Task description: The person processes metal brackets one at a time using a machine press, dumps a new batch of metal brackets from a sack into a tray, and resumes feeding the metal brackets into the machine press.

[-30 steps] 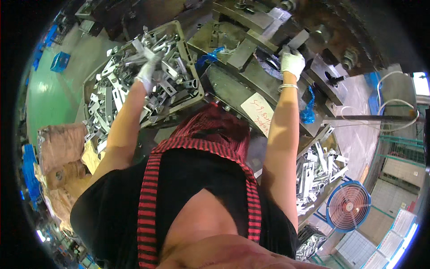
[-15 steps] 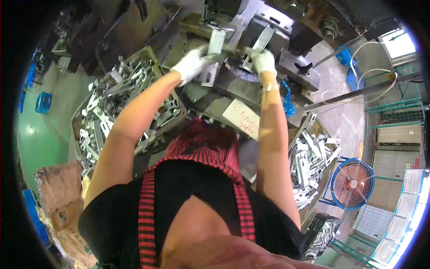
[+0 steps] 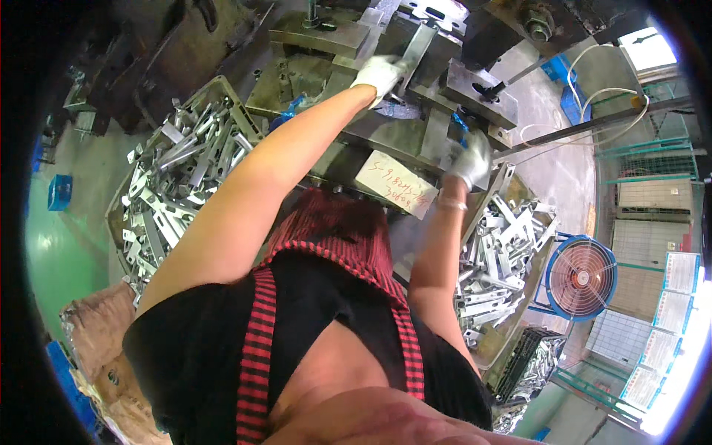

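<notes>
My left hand (image 3: pixel 381 77), in a white glove, reaches across to the steel die (image 3: pixel 389 46). Its fingers close at the near end of a long silvery metal bracket (image 3: pixel 420 50) lying in the die; the fingertips are partly hidden. My right hand (image 3: pixel 470 160), also gloved, is smeared by motion beside the die's right front corner, above the far end of the right bin. Whether it holds anything cannot be seen. Blue plastic film (image 3: pixel 461 127) shows just beyond it.
A bin (image 3: pixel 236 104) of metal brackets stands at left, another bin (image 3: pixel 512 343) at right. A handwritten card (image 3: pixel 395 184) lies on the die's near edge. A blue-framed fan (image 3: pixel 581 277), a black crate (image 3: pixel 528 363) and a slanting bar (image 3: pixel 586 132) are at right.
My left hand has moved right, from a metal piece left of the die's bracket to the bracket itself. My right hand has left that bracket and come nearer, toward the right bin.
</notes>
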### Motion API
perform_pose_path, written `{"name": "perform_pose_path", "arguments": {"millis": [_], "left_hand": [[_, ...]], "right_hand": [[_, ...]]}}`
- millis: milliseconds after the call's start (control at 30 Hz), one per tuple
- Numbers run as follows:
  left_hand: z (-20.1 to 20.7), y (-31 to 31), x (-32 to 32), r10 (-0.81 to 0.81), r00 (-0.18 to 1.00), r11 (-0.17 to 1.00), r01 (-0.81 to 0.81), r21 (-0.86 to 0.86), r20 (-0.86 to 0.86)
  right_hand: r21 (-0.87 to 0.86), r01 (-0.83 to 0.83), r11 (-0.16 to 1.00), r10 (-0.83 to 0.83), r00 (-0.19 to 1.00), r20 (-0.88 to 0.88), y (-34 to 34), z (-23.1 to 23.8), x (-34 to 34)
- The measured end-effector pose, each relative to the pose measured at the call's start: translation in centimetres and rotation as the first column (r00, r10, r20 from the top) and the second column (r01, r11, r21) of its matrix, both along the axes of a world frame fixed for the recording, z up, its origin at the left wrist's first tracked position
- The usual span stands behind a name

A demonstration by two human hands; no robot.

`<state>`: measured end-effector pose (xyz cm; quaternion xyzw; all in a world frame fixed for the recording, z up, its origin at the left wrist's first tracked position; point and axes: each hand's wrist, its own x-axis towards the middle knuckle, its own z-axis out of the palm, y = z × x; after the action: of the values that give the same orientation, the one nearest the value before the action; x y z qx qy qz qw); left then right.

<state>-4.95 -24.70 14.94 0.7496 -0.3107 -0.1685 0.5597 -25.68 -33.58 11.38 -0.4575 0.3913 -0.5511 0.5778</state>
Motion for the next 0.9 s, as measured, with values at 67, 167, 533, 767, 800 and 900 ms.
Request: {"name": "perform_pose_path", "arguments": {"millis": [67, 167, 533, 767, 800, 900], "left_hand": [[0.0, 1.7, -0.5, -0.105, 0.992, 0.994, 0.107, 0.025, -0.065], [0.0, 7.1, -1.2, 0.056, 0.996, 0.997, -0.051, -0.066, 0.069], [-0.1, 31.3, 5.3, 0.187, 0.98, 0.85, -0.198, 0.488, 0.073], [-1.0, 30.8, 2.3, -0.08, 0.989, 0.608, 0.144, 0.78, -0.121], [-1.7, 30.2, 1.4, -0.242, 0.97, 0.515, 0.152, 0.844, -0.027], [-4.4, 28.4, -1.5, -0.349, 0.926, 0.4, 0.011, 0.916, 0.141]], "right_hand": [[-0.225, -0.13, 0.966, 0.058, 0.952, -0.301, 1.1, 0.7, 5.0], [-0.39, -0.408, 0.825, 0.058, 0.748, -0.661, 4.6, 5.8, 10.4], [-0.398, -0.577, 0.714, -0.096, 0.481, -0.871, 1.2, 4.2, 14.7], [-0.263, -0.538, 0.801, 0.139, 0.594, -0.793, 0.0, 3.2, 15.2], [-0.128, -0.543, 0.83, 0.274, 0.596, -0.755, 1.2, 4.6, 14.8], [-0.063, -0.532, 0.844, 0.308, 0.578, -0.756, 0.0, 3.1, 15.1]]}}
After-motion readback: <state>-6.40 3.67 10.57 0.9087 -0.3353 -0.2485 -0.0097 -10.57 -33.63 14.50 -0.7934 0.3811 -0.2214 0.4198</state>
